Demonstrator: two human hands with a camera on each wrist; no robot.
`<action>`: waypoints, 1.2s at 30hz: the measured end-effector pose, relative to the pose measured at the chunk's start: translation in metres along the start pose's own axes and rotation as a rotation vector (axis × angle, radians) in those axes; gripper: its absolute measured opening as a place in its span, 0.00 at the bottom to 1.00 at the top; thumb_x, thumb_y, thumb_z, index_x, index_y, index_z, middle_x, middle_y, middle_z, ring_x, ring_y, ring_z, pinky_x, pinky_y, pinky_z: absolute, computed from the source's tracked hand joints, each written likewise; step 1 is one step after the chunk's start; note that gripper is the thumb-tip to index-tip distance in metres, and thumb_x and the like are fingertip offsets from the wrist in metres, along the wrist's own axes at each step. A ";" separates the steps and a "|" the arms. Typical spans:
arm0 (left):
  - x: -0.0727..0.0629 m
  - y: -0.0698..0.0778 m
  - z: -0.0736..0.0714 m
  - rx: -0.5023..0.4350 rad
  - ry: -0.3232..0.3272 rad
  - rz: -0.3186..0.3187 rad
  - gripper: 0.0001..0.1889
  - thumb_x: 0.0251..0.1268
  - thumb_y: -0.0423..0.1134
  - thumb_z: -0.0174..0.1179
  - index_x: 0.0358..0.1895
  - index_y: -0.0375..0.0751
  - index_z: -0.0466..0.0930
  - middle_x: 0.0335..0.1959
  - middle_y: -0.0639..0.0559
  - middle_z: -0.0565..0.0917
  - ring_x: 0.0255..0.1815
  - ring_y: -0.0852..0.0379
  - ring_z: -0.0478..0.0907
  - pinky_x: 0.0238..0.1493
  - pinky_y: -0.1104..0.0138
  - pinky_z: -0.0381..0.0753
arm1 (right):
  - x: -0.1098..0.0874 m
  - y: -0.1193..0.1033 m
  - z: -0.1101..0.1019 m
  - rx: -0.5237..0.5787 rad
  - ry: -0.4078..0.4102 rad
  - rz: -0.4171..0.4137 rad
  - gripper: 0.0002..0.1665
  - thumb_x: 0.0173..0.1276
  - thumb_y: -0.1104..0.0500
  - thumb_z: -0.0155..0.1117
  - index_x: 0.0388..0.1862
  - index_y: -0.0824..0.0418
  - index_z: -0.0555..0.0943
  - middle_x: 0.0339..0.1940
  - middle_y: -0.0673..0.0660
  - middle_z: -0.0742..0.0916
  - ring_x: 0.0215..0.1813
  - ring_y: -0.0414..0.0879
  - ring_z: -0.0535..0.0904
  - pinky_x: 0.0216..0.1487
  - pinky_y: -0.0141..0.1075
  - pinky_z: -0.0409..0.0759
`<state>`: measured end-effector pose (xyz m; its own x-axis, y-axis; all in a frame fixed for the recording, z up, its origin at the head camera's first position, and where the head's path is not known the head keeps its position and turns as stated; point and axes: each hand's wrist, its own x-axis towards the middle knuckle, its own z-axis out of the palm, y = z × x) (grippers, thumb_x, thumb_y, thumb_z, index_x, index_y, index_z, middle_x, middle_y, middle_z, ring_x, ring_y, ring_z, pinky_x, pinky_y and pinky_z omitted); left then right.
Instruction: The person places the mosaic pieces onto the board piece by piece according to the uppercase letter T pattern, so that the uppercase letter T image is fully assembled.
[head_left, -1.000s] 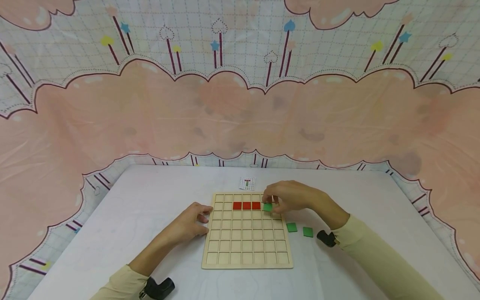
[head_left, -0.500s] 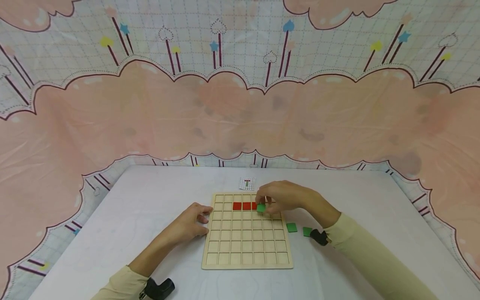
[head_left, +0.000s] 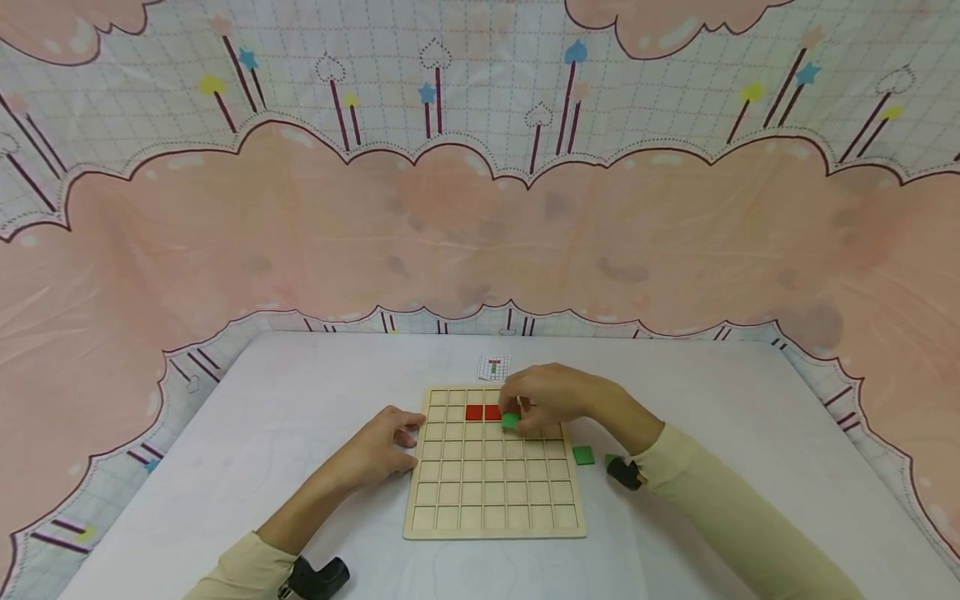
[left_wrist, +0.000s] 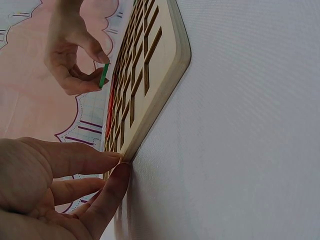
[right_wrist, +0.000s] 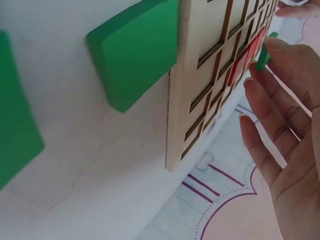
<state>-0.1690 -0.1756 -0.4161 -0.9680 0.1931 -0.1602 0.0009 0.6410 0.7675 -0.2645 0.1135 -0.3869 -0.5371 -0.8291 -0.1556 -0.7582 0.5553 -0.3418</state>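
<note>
In the head view, my right hand (head_left: 551, 398) pinches a small green square tile (head_left: 510, 420) between thumb and fingertips. That tile stays raised over the wooden grid board (head_left: 450, 517), overlapping the third red tile in this view. Two red tiles (head_left: 483, 412) show in the board's second row, and the right wrist view also shows the red row (right_wrist: 245, 59). My left hand (head_left: 382, 442) rests at the board's left edge, its thumb and index fingertip touching the side. From the left wrist, the held tile (left_wrist: 104, 76) is seen edge-on, apart from the board.
Right of the board lie two loose green tiles, one close to its edge (head_left: 583, 455) and one partly hidden behind the black wrist camera (head_left: 624, 473). A small printed pattern card (head_left: 495, 367) lies beyond the board's far edge. The white table (head_left: 300, 375) meets a patterned curtain (head_left: 480, 233).
My right hand has moved left and slightly nearer with the green tile, from the right of the red row to over its third tile. The left hand and board have stayed put.
</note>
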 end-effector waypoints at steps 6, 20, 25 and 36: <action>0.000 -0.001 0.000 -0.007 -0.004 0.001 0.34 0.49 0.18 0.68 0.66 0.28 0.74 0.50 0.44 0.75 0.46 0.53 0.75 0.34 0.65 0.78 | 0.004 -0.005 0.002 -0.032 -0.004 -0.006 0.12 0.67 0.50 0.72 0.48 0.47 0.86 0.39 0.39 0.83 0.42 0.40 0.79 0.44 0.33 0.76; 0.000 -0.001 0.000 -0.006 -0.007 -0.020 0.35 0.50 0.18 0.68 0.67 0.28 0.74 0.51 0.43 0.75 0.47 0.52 0.75 0.35 0.65 0.78 | 0.012 -0.010 0.002 -0.068 -0.016 -0.021 0.12 0.67 0.53 0.71 0.50 0.47 0.85 0.40 0.41 0.82 0.42 0.38 0.76 0.44 0.34 0.75; 0.001 -0.001 0.000 -0.012 -0.007 -0.020 0.35 0.50 0.18 0.68 0.66 0.28 0.74 0.51 0.43 0.75 0.47 0.52 0.75 0.37 0.65 0.78 | 0.015 -0.011 0.004 -0.089 -0.018 -0.029 0.13 0.68 0.51 0.70 0.51 0.46 0.85 0.42 0.41 0.82 0.43 0.38 0.75 0.45 0.34 0.75; 0.000 -0.001 0.000 -0.005 -0.003 -0.011 0.34 0.50 0.18 0.68 0.66 0.28 0.74 0.51 0.43 0.75 0.47 0.53 0.75 0.36 0.65 0.78 | 0.018 -0.013 0.006 -0.096 -0.017 -0.044 0.12 0.68 0.52 0.71 0.50 0.48 0.85 0.44 0.43 0.83 0.44 0.40 0.78 0.46 0.34 0.76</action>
<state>-0.1691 -0.1760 -0.4169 -0.9672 0.1884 -0.1704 -0.0108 0.6397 0.7685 -0.2621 0.0909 -0.3905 -0.4970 -0.8532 -0.1582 -0.8132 0.5215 -0.2582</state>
